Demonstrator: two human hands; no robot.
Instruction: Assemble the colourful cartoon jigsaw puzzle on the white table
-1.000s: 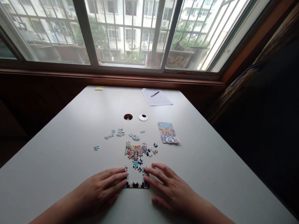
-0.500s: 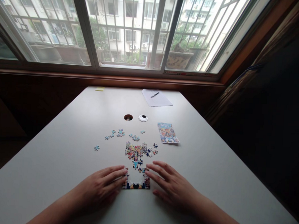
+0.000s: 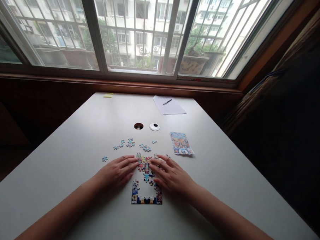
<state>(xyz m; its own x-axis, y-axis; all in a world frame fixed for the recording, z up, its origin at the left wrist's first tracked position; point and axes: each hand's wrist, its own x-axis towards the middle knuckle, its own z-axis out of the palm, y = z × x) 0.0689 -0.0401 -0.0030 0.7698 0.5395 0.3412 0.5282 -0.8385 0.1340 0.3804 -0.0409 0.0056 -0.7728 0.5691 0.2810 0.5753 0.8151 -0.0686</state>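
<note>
On the smooth white table (image 3: pixel 215 193), mid-front: multicoloured, partly joined upper jigsaw section (image 3: pixel 144 163), lying flat. Left hand (image 3: pixel 117 171): fingers extended, close together, tips at section's left edge. Right hand (image 3: pixel 170 174): fingers loosely spread over its right side. Neither closed round anything; contact pressure cannot be told. Risk: uneven sideways push could buckle or split joints. Just nearer the wearer: dark-edged U-shaped jigsaw frame (image 3: pixel 134 196); a dragging right palm could skew it. Beyond: small pale-blue loose pieces (image 3: pixel 131 143).
</note>
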